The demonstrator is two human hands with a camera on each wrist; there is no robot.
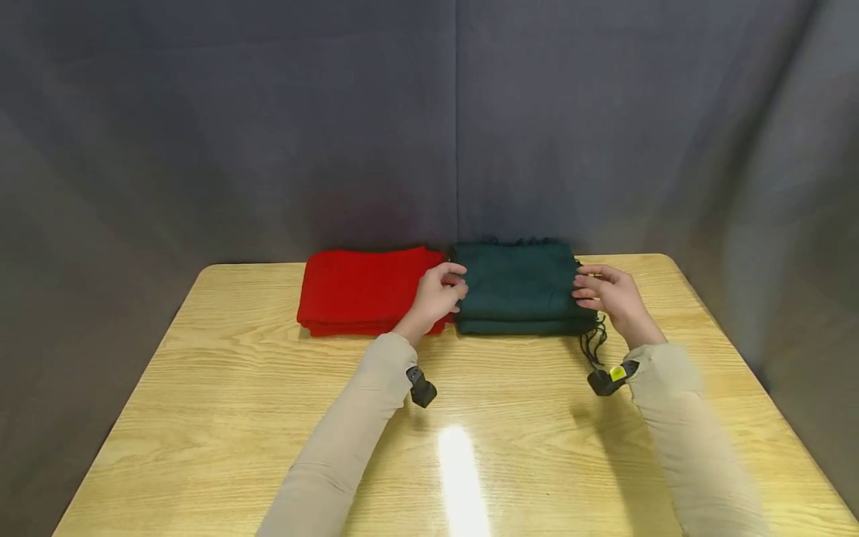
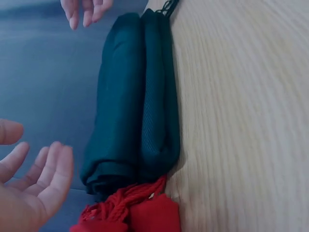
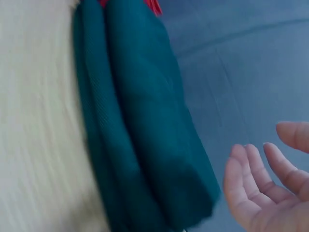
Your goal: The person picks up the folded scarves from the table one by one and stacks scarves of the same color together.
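Note:
A dark green folded scarf (image 1: 520, 283) with fringe lies at the back of the table, stacked in thick layers. My left hand (image 1: 439, 291) hovers by its left end, where it borders a red folded cloth (image 1: 362, 287). By the opposite end is my right hand (image 1: 611, 298). Both wrist views show loosely bent fingers with nothing between them, apart from the green scarf (image 2: 120, 96). Red tassels (image 2: 140, 193) show against the green scarf's end in the left wrist view. Black tassels (image 1: 593, 339) hang from its right front corner in the head view.
The pale wooden table (image 1: 268, 418) carries both folded cloths side by side near its back edge. Behind it hangs a grey curtain (image 1: 268, 134). Small black cameras (image 1: 421, 388) are strapped to both wrists, over beige sleeves.

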